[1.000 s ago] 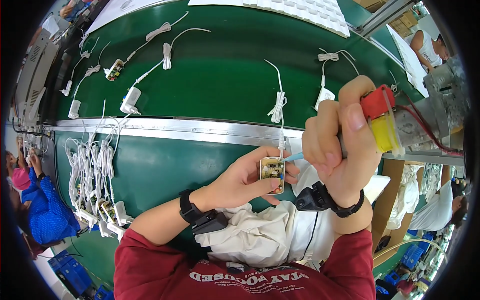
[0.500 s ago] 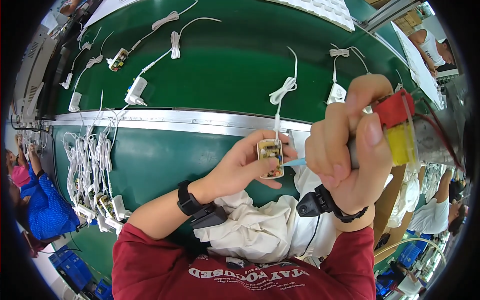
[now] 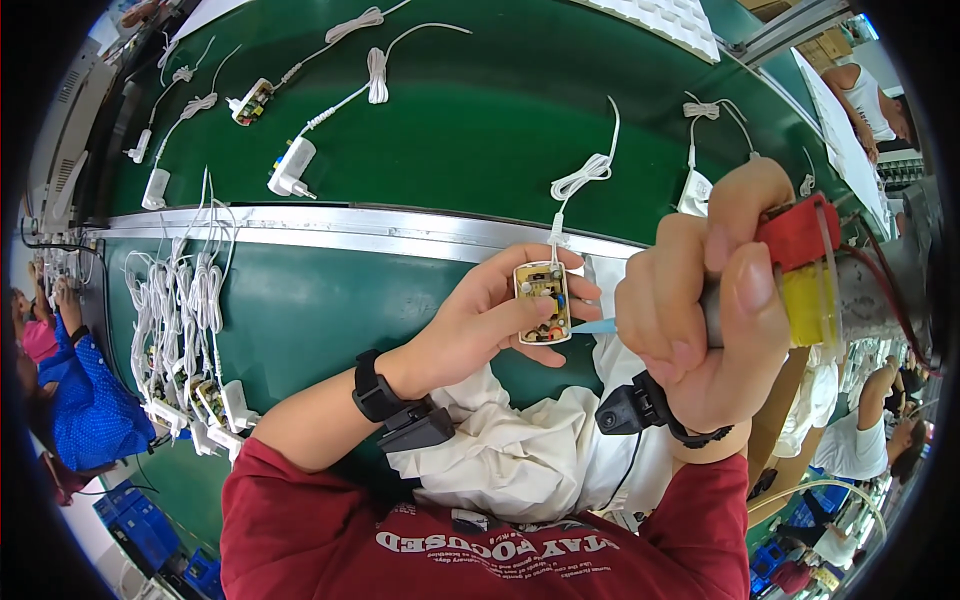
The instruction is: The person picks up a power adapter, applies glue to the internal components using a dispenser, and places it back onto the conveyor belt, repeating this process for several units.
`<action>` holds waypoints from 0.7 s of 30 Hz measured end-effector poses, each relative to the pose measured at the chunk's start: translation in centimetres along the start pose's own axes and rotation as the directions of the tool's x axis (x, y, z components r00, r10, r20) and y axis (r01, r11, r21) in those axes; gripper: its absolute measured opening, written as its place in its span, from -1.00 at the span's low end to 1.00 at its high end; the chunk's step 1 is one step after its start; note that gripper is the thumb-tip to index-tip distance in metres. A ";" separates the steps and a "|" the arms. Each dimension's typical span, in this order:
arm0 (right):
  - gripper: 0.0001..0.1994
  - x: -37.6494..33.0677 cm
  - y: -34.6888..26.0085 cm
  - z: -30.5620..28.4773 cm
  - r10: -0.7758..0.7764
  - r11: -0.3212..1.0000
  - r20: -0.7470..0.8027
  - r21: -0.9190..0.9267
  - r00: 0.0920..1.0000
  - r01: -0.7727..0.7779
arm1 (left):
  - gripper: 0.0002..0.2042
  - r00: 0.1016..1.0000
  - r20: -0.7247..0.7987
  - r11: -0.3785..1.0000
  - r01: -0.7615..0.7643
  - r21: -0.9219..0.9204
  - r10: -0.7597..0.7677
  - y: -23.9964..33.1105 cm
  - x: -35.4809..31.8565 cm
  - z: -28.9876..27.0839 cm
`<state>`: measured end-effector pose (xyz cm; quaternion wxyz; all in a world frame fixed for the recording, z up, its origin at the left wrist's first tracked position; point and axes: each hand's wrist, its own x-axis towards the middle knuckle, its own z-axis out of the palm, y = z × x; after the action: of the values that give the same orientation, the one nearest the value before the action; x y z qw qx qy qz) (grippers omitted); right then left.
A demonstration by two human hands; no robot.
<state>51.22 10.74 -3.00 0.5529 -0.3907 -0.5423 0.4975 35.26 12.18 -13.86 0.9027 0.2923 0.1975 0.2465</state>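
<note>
In my left hand [image 3: 490, 305] is an open charger [image 3: 541, 283], a white half-shell with its circuit board facing up. My thumb lies over the board, and the other fingers support the shell from behind. Its bundled white cable [image 3: 582, 178] extends away across the metal rail. My right hand [image 3: 705, 300] is closed around a thick grey-barrelled dispensing tool [image 3: 885, 290] with a red block, yellow wrapping and wires. The tool's pale blue tapered tip [image 3: 596, 326] points left, at the shell's lower right edge; I cannot tell whether it touches.
Beyond the metal rail [image 3: 330, 219], white chargers [image 3: 293, 168] with bundled cables lie on a green belt [image 3: 450, 130]. A pile of corded chargers [image 3: 185, 310] rests on the near green table at left. A white ribbed tray [image 3: 660, 20] is at the far edge. Other people sit at both sides.
The chargers on the belt have shifted to the right. My left hand and its charger have tilted slightly, and the blue tip sits a little farther right, nearer the shell's edge.
</note>
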 end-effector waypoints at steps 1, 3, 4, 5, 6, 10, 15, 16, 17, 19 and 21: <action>-0.75 0.0 -0.1 0.1 0.010 1.000 -0.018 -0.020 1.000 -0.010 | -0.65 1.000 -0.001 1.000 0.001 0.001 -0.001 0.0 0.0 0.0; -0.75 -0.1 -0.3 0.2 0.020 0.999 -0.035 -0.039 0.999 -0.021 | -0.64 1.000 -0.002 1.000 0.002 0.003 -0.002 0.0 0.0 0.0; -0.74 -0.2 -0.4 0.1 0.029 0.998 -0.033 -0.057 0.999 -0.031 | -0.64 1.000 -0.003 1.000 0.002 0.002 -0.002 0.0 0.0 0.0; -0.74 -0.3 -0.4 0.1 0.038 0.996 -0.031 -0.075 0.999 -0.041 | -0.63 1.000 0.028 0.999 0.003 -0.051 -0.001 -0.1 0.1 -0.1; -0.74 -0.3 -0.4 0.1 0.047 0.994 -0.030 -0.093 0.998 -0.050 | -0.63 0.998 0.059 0.995 0.005 -0.104 0.001 -0.2 0.1 -0.1; -0.72 -0.7 0.5 0.7 -0.016 0.999 0.015 0.047 1.000 0.015 | -0.61 0.991 0.131 0.979 0.021 -0.204 0.006 -0.6 0.0 -0.2; -0.70 -0.7 0.8 0.7 -0.003 0.996 0.057 0.084 0.998 -0.002 | -0.59 0.989 0.150 0.982 0.023 -0.187 0.006 -0.6 -0.1 -0.4; -0.70 -0.7 0.7 0.7 -0.002 0.997 0.053 0.083 0.999 -0.003 | -0.59 0.989 0.151 0.982 0.023 -0.187 0.005 -0.6 -0.1 -0.4; -0.70 -0.7 0.6 0.6 -0.001 0.997 0.049 0.083 0.999 -0.003 | -0.59 0.988 0.157 0.982 0.026 -0.189 0.004 -0.5 -0.1 -0.3; -0.70 -0.7 0.4 0.5 -0.003 0.997 0.044 0.083 0.999 -0.001 | -0.59 0.986 0.169 0.981 0.030 -0.193 0.003 -0.3 0.0 -0.2; -0.70 -0.7 0.3 0.4 0.003 0.997 0.038 0.080 0.999 -0.006 | -0.59 0.987 0.160 0.982 0.028 -0.188 0.003 -0.3 0.0 0.1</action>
<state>50.79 10.10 -3.40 0.5566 -0.3603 -0.5314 0.5273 35.41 11.97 -13.95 0.9408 0.2226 0.1023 0.2343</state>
